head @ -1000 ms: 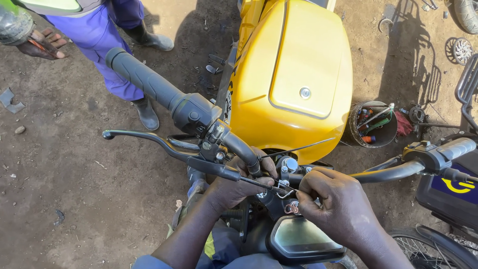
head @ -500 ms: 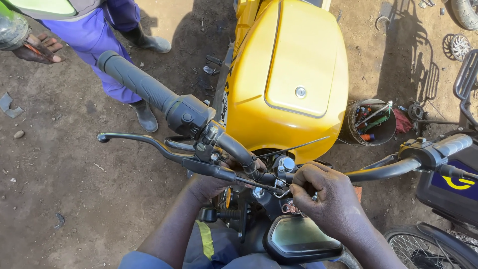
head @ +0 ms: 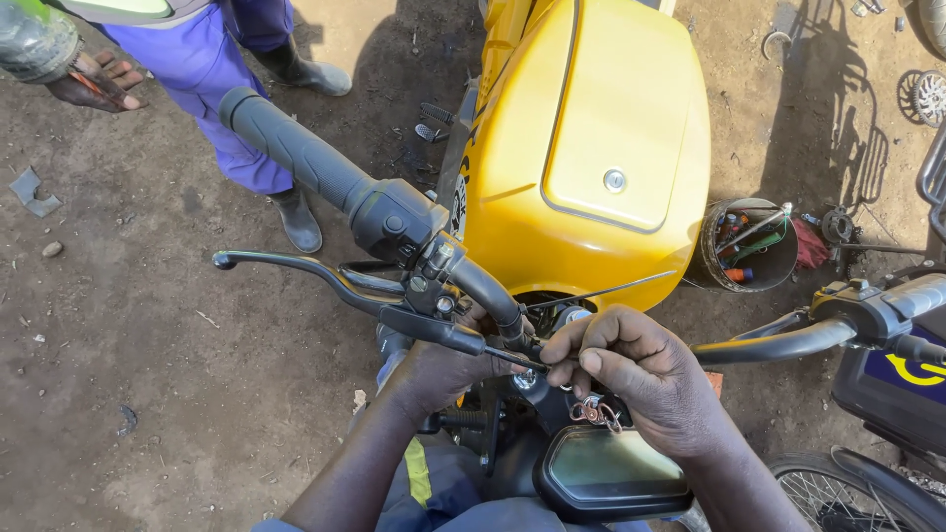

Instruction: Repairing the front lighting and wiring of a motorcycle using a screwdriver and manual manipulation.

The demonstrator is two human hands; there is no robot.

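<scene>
I look down on a yellow motorcycle tank (head: 591, 167) and its black handlebar (head: 493, 296). My right hand (head: 641, 379) pinches something small at the handlebar's centre, just above a key ring with keys (head: 591, 412). My left hand (head: 443, 365) reaches under the left side of the bar, fingers curled around parts there; what it grips is hidden by the bar. The left grip (head: 296, 153) and clutch lever (head: 305, 271) stick out to the left. A thin cable (head: 611, 289) runs across in front of the tank.
A person in purple trousers and black boots (head: 217, 79) stands at the upper left on the dirt ground. A bucket of tools (head: 754, 241) sits right of the tank. The instrument display (head: 611, 473) lies below my hands. A wheel (head: 857, 493) shows at the lower right.
The view has shifted slightly. My right hand has stayed at the handlebar centre, fingers now pinched tighter above the keys. My left hand remains under the bar.
</scene>
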